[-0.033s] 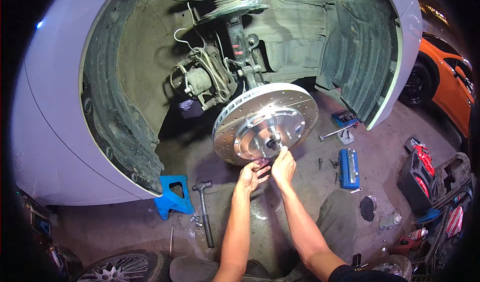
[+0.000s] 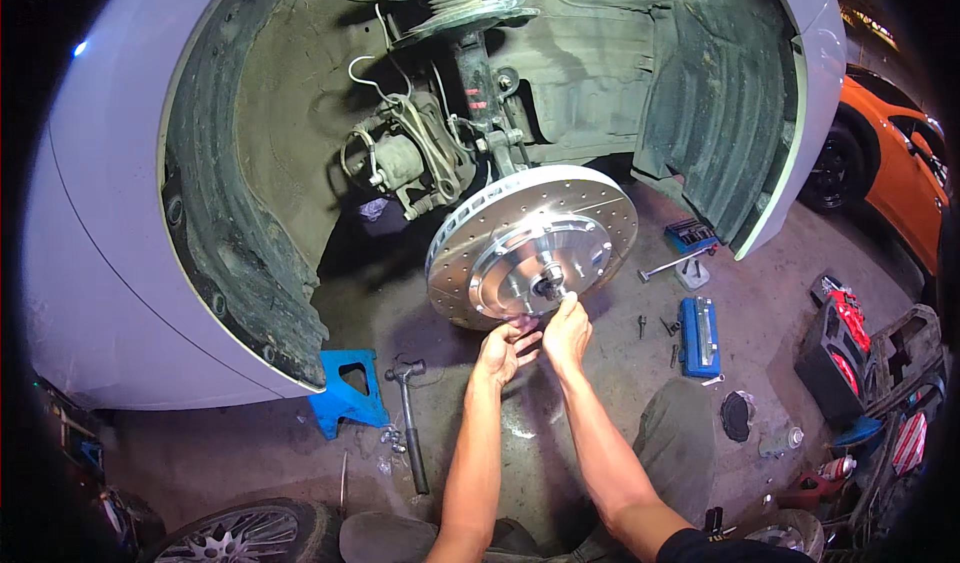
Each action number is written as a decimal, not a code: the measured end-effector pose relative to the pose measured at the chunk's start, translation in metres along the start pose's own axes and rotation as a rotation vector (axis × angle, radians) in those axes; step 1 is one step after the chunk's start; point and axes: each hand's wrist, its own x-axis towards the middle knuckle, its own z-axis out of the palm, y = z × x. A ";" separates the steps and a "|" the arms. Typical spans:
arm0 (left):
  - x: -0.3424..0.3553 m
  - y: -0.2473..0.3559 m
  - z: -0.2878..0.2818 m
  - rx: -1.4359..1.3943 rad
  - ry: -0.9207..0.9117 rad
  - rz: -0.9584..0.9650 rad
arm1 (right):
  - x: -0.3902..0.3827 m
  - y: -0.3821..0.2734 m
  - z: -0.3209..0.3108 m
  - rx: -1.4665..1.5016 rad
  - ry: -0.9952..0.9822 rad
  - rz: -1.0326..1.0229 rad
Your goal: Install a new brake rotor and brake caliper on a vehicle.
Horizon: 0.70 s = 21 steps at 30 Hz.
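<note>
A drilled and slotted brake disc (image 2: 470,253) with a shiny centre hat sits on the hub below the strut. My right hand (image 2: 567,338) is closed in a pinch at the lower right of the hub centre, around a small bright metal piece whose kind I cannot make out. Just left of it, my left hand (image 2: 502,351) has its fingers apart, palm turned up, near the lower rim of the disc. Whether its fingertips touch the disc is hard to see. An old brake caliper (image 2: 397,161) hangs by a hooked wire left of the strut (image 2: 474,78).
The wheel arch liner (image 2: 245,178) curves around. A hammer (image 2: 408,428) lies beside a blue jack stand (image 2: 350,388). A blue case (image 2: 699,336) and a socket set (image 2: 690,233) are on the floor at right, near a box with red calipers (image 2: 835,348). A wheel (image 2: 235,538) lies lower left.
</note>
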 end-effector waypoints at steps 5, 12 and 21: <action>0.004 -0.005 0.009 0.052 0.016 -0.006 | 0.010 0.002 0.006 0.077 0.002 0.190; 0.016 -0.020 -0.035 0.035 0.769 0.473 | 0.056 0.002 -0.063 0.029 0.022 -0.196; 0.014 0.022 -0.017 0.003 1.344 1.229 | 0.199 -0.087 -0.059 0.360 0.508 -0.911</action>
